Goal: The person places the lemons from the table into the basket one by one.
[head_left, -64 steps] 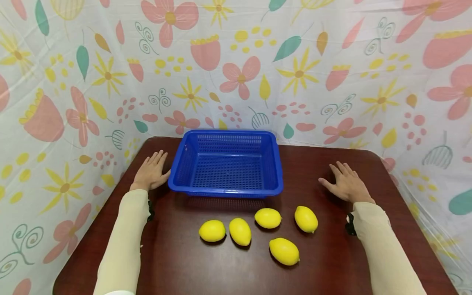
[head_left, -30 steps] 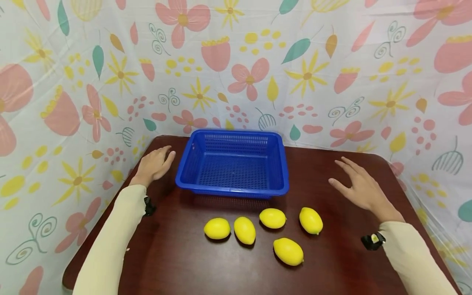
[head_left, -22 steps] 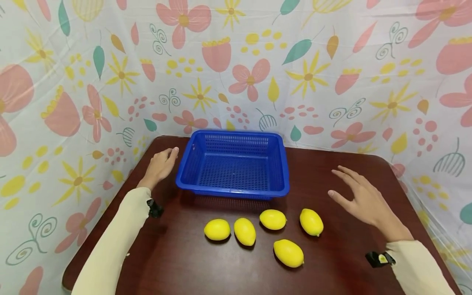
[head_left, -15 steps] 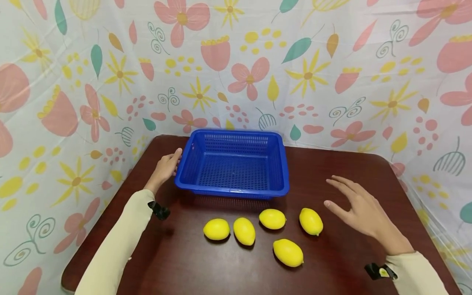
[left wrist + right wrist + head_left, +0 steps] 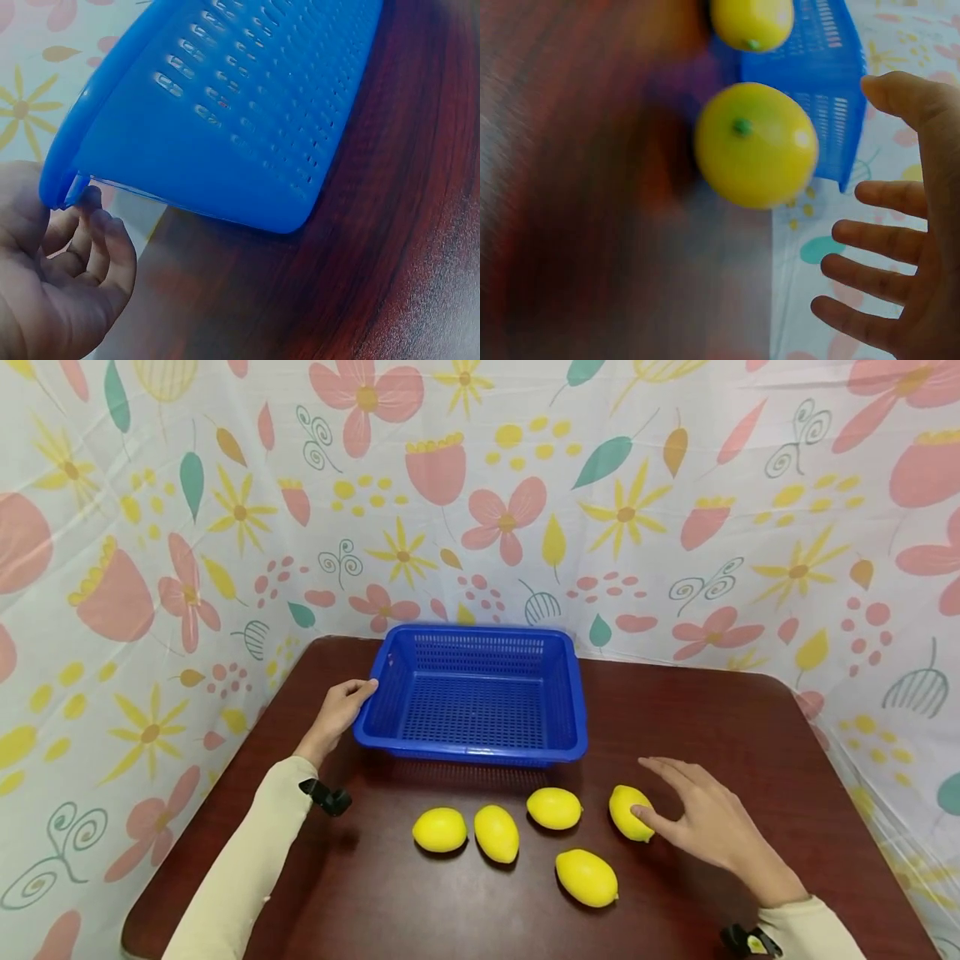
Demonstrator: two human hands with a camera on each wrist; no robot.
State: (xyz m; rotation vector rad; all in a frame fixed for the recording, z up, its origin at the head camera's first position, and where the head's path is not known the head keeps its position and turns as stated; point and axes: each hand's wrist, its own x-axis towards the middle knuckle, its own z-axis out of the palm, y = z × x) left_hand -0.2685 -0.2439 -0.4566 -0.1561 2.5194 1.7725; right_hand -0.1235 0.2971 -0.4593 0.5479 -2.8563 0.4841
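My left hand [image 5: 334, 720] holds the left rim of a blue plastic basket [image 5: 468, 750], thumb over the edge. In the left wrist view its fingers [image 5: 112, 259] curl beneath the rim. With fingers spread, my right hand [image 5: 708, 820] hovers beside the rightmost lemon [image 5: 624, 812], the thumb overlapping it in the head view. The right wrist view has that lemon [image 5: 756, 146] in front of the palm, nothing between the fingers. Other yellow lemons lie left of it: one far left [image 5: 440, 830], another close beside [image 5: 496, 834], one nearer the basket [image 5: 554, 808], and the frontmost [image 5: 587, 877].
The dark red-brown table [image 5: 360, 893] carries the basket at its back, with the lemons in front. A white flower-printed sheet [image 5: 480, 568] hangs behind the table and along its sides. Black bands sit on both wrists.
My left hand has moved right from the table onto the basket's rim and grips it. The right hand lifted off the table, then came left and down toward the rightmost lemon.
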